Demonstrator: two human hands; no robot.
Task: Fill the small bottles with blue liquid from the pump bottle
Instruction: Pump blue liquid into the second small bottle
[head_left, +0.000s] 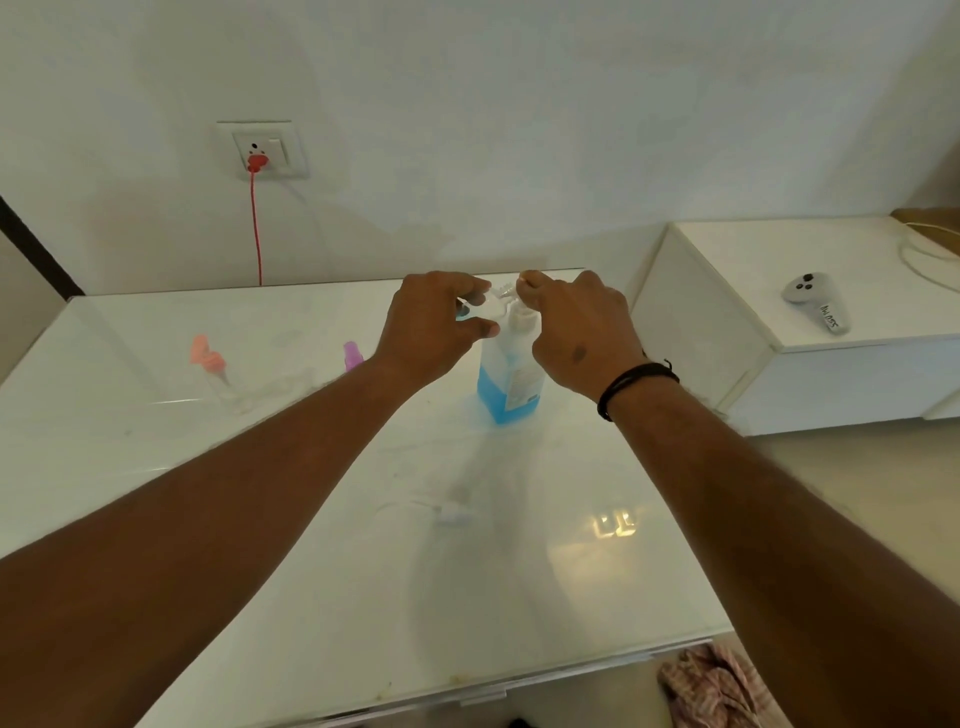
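The pump bottle (508, 382) stands upright at the middle of the white table (311, 571), its lower part blue with liquid. My left hand (431, 325) holds a small clear bottle (480, 309) against the white pump spout. My right hand (576, 332) sits on the pump head (519, 312), fingers curled round its top. A small clear bottle with a pink cap (210, 364) lies on the table at the left. A purple cap (351, 356) shows just behind my left forearm.
A red cable (256, 223) hangs from a wall socket (262, 150) behind the table. A white cabinet (810, 332) at the right carries a grey controller (818, 309). A small white object (454, 514) lies mid-table. Checked cloth (711, 686) lies on the floor.
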